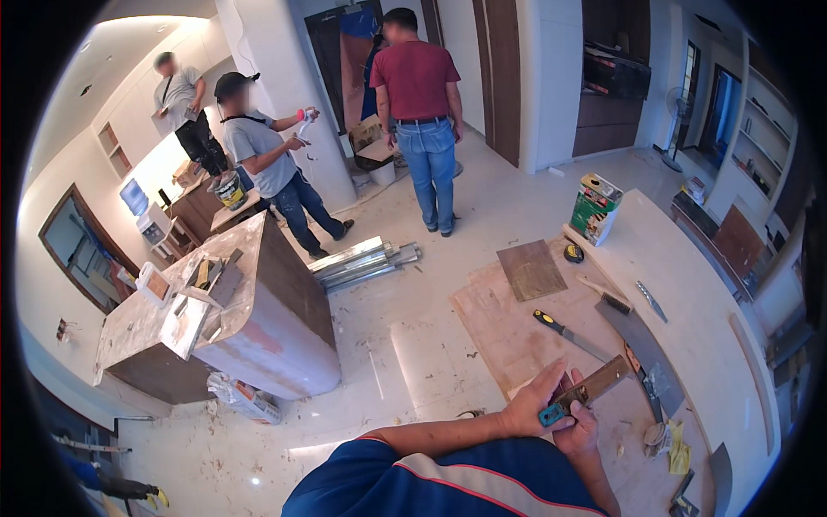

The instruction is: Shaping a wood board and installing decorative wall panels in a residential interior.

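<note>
The left hand (531, 405) and right hand (580, 432) share a partly closed grip on a brown bar (607, 382) with a teal end, held over a brown board (485, 303). A green-and-white tin (594, 212) stands at the far end of the pale desk (693, 345); its contents are out of sight. On the left-hand desk (133, 334), a grey tray (226, 288) carries tools, near a white jug (155, 286). A scraper (549, 320) lies on the board. Metal profiles (366, 261) and a sack (245, 399) rest on the littered floor (392, 366).
</note>
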Demonstrator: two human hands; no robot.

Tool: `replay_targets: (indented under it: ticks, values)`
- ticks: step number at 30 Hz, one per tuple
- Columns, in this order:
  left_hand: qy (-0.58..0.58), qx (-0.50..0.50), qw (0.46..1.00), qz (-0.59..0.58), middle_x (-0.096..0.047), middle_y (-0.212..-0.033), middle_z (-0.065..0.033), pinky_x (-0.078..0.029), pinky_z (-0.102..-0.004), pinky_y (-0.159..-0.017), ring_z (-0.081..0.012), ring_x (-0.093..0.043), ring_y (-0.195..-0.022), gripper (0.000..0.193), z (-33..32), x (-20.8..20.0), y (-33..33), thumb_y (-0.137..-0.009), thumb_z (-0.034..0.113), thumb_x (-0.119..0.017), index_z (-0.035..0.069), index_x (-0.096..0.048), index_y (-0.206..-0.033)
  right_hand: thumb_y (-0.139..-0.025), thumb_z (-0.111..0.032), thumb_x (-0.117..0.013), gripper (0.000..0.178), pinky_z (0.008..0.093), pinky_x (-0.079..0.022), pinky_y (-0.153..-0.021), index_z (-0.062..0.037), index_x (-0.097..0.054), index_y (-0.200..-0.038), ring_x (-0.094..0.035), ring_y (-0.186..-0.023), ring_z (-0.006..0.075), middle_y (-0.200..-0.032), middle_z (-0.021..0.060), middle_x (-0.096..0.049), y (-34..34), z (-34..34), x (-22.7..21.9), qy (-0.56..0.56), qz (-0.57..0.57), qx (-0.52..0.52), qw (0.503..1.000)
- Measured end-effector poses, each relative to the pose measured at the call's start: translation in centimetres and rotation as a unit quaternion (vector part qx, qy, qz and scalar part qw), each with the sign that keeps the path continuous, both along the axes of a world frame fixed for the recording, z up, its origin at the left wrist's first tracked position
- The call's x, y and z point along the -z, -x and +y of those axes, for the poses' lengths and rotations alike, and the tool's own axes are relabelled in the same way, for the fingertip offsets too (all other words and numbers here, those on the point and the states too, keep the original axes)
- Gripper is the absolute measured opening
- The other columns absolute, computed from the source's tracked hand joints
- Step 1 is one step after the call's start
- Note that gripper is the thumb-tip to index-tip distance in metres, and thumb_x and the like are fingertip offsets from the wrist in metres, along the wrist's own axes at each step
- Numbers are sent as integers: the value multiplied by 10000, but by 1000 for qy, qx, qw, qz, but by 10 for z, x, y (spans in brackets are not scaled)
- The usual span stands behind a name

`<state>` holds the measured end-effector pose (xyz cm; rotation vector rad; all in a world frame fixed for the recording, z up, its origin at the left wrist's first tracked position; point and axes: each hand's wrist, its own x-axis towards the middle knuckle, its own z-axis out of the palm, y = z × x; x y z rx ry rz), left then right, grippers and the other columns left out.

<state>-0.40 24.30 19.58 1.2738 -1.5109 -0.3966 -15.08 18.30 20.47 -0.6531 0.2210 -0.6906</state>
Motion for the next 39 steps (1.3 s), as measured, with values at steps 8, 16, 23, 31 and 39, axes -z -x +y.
replay_targets:
  ticks: [8,16,23,31,39]
  values:
    - [-29,75,997,-3,-279,-1572,-329,-401,-432,-1127,-500,-412,-1382,923,2,-5,2,-792,203,-788,111,-309,-1575,-896,-303,-659,742,480,-256,-1219,-52,-352,-1524,-345,-1460,326,-1556,176,-396,15,-10,11,-22,-44,39,998]
    - [-131,186,974,7,-644,-1181,-247,-534,-389,-894,-403,-669,-1014,861,4,2,-5,-784,152,-708,71,-334,-1555,-998,-323,-535,636,489,-231,-1228,-19,-341,-1521,-300,-1495,321,-1590,182,-359,66,-61,37,18,-111,95,989]
    - [-140,163,976,-42,-667,-1078,-258,-548,-403,-829,-401,-686,-928,826,4,10,-8,-759,183,-721,47,-402,-1510,-1029,-365,-450,595,512,-272,-1200,-45,-359,-1523,-319,-1499,277,-1602,108,-386,123,-109,27,-176,-163,305,921]
    - [-144,165,975,-30,-677,-1045,-263,-551,-404,-805,-402,-693,-900,798,1,10,-6,-749,187,-727,27,-442,-1477,-1014,-384,-492,541,509,-326,-1158,-54,-490,-1443,-415,-1435,285,-1524,99,-493,117,-79,87,-79,-135,82,984]
    - [-155,170,972,-47,-676,-1037,-275,-549,-415,-817,-409,-691,-932,809,-5,8,0,-726,205,-759,1,-462,-1450,-1027,-383,-491,513,541,-343,-1162,-20,-547,-1385,-454,-1398,342,-1452,173,-551,101,-60,76,-164,-98,111,975]
